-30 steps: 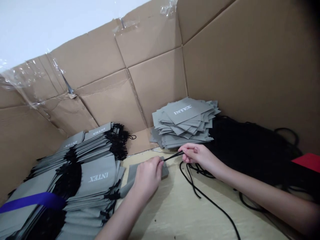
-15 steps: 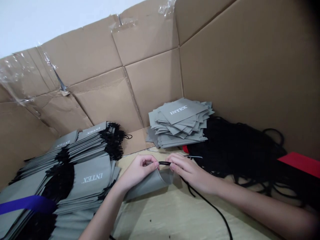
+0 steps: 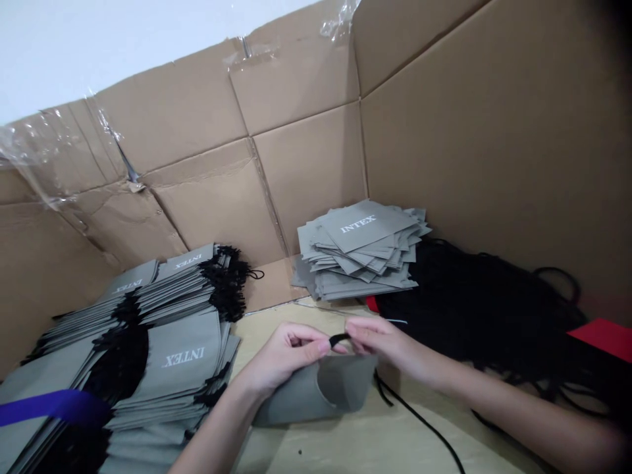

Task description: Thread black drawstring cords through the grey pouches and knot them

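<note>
A short end of black cord (image 3: 338, 340) shows between my left hand (image 3: 284, 362) and my right hand (image 3: 385, 345). My right fingers pinch the cord. My left fingers hold the upper edge of a grey fabric bag (image 3: 345, 388), which curls open into a tube below my hands. Part of its hem is hidden behind my fingers. A thinner length of black cord (image 3: 419, 424) trails from under my right wrist across the table toward the bottom of the view.
A stack of grey INTEX drawstring bags (image 3: 182, 355) lies at left, and flat grey INTEX pieces (image 3: 358, 237) are piled behind my hands. A mass of black cords (image 3: 474, 316) lies at right. Cardboard walls (image 3: 306, 178) surround the pale wooden table (image 3: 375, 441).
The grey bag has shifted right and now lies lower beneath my hands. My hands have moved slightly right, still close together at the cord. The camera view has shifted slightly.
</note>
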### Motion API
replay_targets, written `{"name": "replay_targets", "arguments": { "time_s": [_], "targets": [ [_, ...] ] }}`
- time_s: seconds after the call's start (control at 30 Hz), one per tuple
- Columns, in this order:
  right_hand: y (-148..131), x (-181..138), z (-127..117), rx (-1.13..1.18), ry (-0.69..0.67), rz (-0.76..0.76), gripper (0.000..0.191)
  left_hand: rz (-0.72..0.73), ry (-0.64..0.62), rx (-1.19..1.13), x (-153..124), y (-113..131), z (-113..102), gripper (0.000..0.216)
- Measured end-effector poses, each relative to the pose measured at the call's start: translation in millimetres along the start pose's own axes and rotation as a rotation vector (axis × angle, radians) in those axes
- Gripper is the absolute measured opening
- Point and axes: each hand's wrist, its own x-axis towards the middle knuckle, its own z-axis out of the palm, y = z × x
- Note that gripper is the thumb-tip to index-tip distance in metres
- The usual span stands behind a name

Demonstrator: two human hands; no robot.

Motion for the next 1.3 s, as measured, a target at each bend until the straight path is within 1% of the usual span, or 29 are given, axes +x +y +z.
{"name": "replay_targets", "arguments": {
  "time_s": [0.07, 0.1, 0.13, 0.2, 0.27, 0.33, 0.4, 0.47, 0.53, 0.57, 0.63, 0.67, 0.73, 0.8, 0.87, 0.93, 0.97, 1.03, 1.1, 1.17, 1.3],
  "targets": [
    [-12, -7, 9, -0.146, -0.084, -0.010, 0.043, 0.014, -0.039, -0.018, -2, 4, 7, 0.041],
    [-19, -12, 14, -0.233, -0.110, -0.050, 0.041, 0.031, -0.048, -0.017, -3, 5, 11, 0.044],
    [-25, -16, 18, -0.307, -0.091, -0.114, 0.037, 0.052, -0.046, -0.010, -3, 7, 13, 0.046],
    [-33, -21, 23, -0.291, -0.055, -0.179, 0.035, 0.103, 0.015, 0.055, -3, 9, 18, 0.045],
    [-31, -22, 26, -0.167, -0.008, -0.166, 0.037, 0.172, 0.129, 0.257, -3, 8, 20, 0.039],
    [-21, -18, 26, 0.025, 0.016, -0.093, 0.041, 0.250, 0.245, 0.583, -2, 6, 20, 0.033],
    [-10, -12, 26, 0.247, 0.009, 0.002, 0.043, 0.311, 0.303, 0.932, -2, 2, 20, 0.026],
    [-2, -8, 26, 0.402, 0.019, 0.085, 0.042, 0.345, 0.298, 1.224, -2, -2, 19, 0.022],
    [2, -5, 25, 0.450, 0.036, 0.138, 0.044, 0.371, 0.273, 1.421, -2, -6, 19, 0.020],
    [4, -5, 25, 0.441, 0.038, 0.149, 0.046, 0.378, 0.260, 1.481, -2, -8, 19, 0.019],
    [7, -3, 23, 0.397, 0.033, 0.168, 0.051, 0.388, 0.242, 1.527, -3, -9, 21, 0.021],
    [8, -2, 22, 0.378, 0.031, 0.182, 0.053, 0.388, 0.233, 1.512, -4, -9, 23, 0.021],
    [8, -1, 21, 0.382, 0.041, 0.220, 0.054, 0.371, 0.226, 1.392, -4, -8, 26, 0.021],
    [6, 0, 21, 0.447, 0.099, 0.232, 0.052, 0.329, 0.230, 1.167, -5, -5, 30, 0.022],
    [4, 0, 20, 0.471, 0.190, 0.181, 0.047, 0.277, 0.248, 0.895, -4, -3, 32, 0.026],
    [3, -2, 20, 0.374, 0.236, 0.104, 0.040, 0.232, 0.261, 0.636, -2, -1, 34, 0.030],
    [2, -4, 20, 0.294, 0.224, 0.071, 0.036, 0.213, 0.267, 0.522, -1, -1, 34, 0.031],
    [1, -8, 21, 0.143, 0.159, 0.034, 0.029, 0.175, 0.278, 0.343, 0, -1, 35, 0.033],
    [0, -12, 22, 0.045, 0.083, 0.020, 0.024, 0.142, 0.291, 0.237, 1, -3, 35, 0.036],
    [0, -14, 23, -0.019, 0.041, 0.016, 0.022, 0.116, 0.293, 0.189, 1, -4, 35, 0.037],
    [6, -13, 23, -0.064, 0.055, -0.031, 0.024, 0.099, 0.294, 0.107, 1, -5, 35, 0.037]
  ]
}}
